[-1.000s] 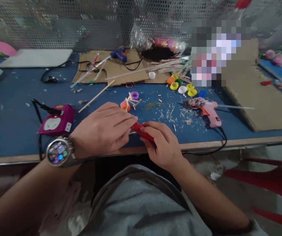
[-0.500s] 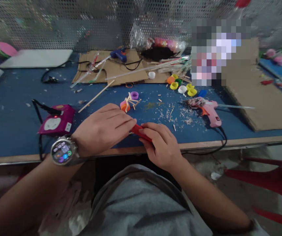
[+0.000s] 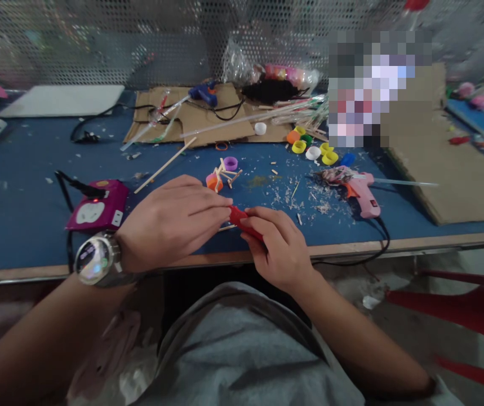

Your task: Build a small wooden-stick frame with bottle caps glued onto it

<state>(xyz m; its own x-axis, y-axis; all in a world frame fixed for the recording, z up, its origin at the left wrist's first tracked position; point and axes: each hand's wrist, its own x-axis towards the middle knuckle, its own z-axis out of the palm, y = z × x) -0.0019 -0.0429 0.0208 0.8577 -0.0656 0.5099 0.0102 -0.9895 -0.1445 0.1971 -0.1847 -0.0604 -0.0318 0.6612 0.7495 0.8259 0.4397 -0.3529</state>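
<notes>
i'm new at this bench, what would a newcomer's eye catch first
The red object in the right grip stands out first, its end at the left grip. Next come the pink glue gun farther right on the table and the magenta socket box at left.

The left hand (image 3: 172, 225) points palm down toward the right hand (image 3: 282, 248), which curls inward.

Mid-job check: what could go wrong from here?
The left hand sits at the end of the red object that the right hand grips; if a sharp edge is hidden there, a slip might nick that hand.
The cord of the pink glue gun hangs over the table edge; a snag could drag the gun.
The short sticks beyond the left hand might get bumped.
</notes>
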